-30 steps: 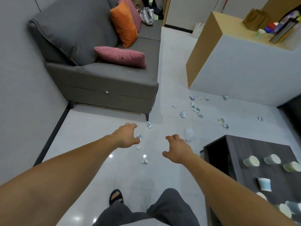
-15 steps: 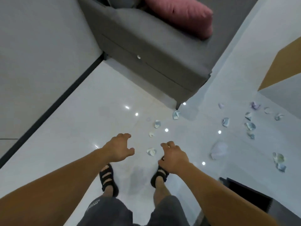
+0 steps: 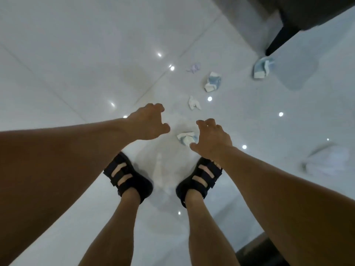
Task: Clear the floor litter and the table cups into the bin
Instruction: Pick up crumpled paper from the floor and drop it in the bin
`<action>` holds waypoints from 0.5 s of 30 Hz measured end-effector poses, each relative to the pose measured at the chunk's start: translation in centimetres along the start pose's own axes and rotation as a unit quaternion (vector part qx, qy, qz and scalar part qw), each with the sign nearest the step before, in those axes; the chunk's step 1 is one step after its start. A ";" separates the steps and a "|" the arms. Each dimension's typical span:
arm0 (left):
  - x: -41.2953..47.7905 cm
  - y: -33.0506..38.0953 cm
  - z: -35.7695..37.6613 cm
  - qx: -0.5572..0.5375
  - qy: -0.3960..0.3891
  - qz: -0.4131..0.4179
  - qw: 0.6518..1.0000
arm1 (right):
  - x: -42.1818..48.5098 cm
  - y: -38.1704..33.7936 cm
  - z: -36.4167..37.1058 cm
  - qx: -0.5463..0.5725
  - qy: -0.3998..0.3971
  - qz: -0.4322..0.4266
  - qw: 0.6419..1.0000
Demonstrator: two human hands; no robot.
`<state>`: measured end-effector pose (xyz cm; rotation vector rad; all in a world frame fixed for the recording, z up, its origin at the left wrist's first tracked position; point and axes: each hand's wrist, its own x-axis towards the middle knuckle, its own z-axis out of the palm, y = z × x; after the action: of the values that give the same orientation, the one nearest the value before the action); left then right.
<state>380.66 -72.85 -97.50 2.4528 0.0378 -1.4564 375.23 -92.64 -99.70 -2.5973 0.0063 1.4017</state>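
The glossy white floor (image 3: 76, 54) fills my view, with the grey sofa (image 3: 307, 12) and its dark leg at the far right and a large pale crumpled sheet (image 3: 326, 162) at the right edge. I judge the bent stance is for reaching down to the litter. My left hand (image 3: 148, 122) and right hand (image 3: 213, 138) hang apart above my sandals (image 3: 128, 177), fingers hooked loosely, neither holding anything. The nearest wad (image 3: 185, 138) lies between them, just beside the right thumb; I cannot tell whether they touch. Farther off, a loose trail runs right towards the sofa leg: a small white scrap (image 3: 193, 103), a blue-white wad (image 3: 212, 82), a lilac scrap (image 3: 194, 68) and another blue-white wad (image 3: 262, 68).
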 end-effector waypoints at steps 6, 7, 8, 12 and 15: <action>6.8 -2.6 8.5 -0.028 0.004 0.018 0.999 | 7.4 1.9 9.7 -0.027 0.005 -0.012 1.000; 7.4 -2.8 9.4 -0.035 0.005 0.021 0.999 | 8.1 2.0 10.9 -0.036 0.014 -0.018 0.999; 7.8 -3.0 10.3 -0.043 0.004 0.024 0.999 | 8.7 2.0 11.9 -0.043 0.030 -0.026 0.998; 9.3 -2.9 11.9 -0.048 0.000 0.029 0.998 | 10.0 2.0 13.9 -0.056 0.110 -0.039 0.992; 10.0 -2.7 12.1 -0.052 -0.010 0.032 0.998 | 10.5 2.0 14.1 -0.040 0.109 -0.029 0.993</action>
<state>374.75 -74.59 -112.15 2.3342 0.0295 -1.4154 369.15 -91.37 -116.30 -2.7800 -0.0968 1.1147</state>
